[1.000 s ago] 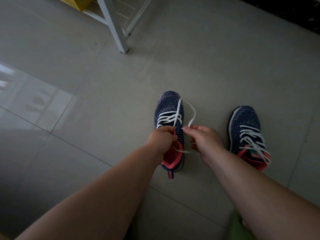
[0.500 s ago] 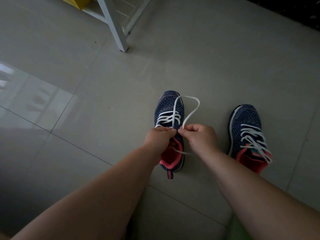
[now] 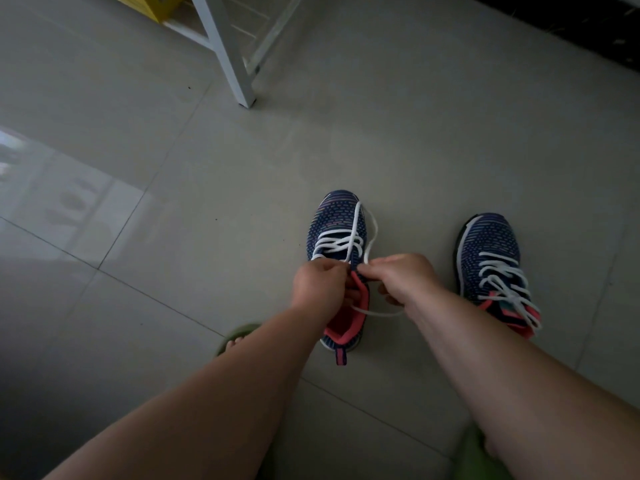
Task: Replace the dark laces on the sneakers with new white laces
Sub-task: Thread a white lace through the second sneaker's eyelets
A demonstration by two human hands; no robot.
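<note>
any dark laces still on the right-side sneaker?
No: the right-side sneaker shows only white laces crossing its top; no dark lace is visible.

A home interior is suggested: glossy grey floor tiles (image 3: 242,174) are seen throughout, a white furniture frame (image 3: 228,53) at upper centre, and green slippers (image 3: 235,336) worn.

Dim grey tiled floor (image 3: 173,220) — white furniture leg (image 3: 230,60) standing at the top.

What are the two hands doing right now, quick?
Left hand: curled, pinching the white lace at the near sneaker.
Right hand: curled, pinching the same lace's other strand.
</note>
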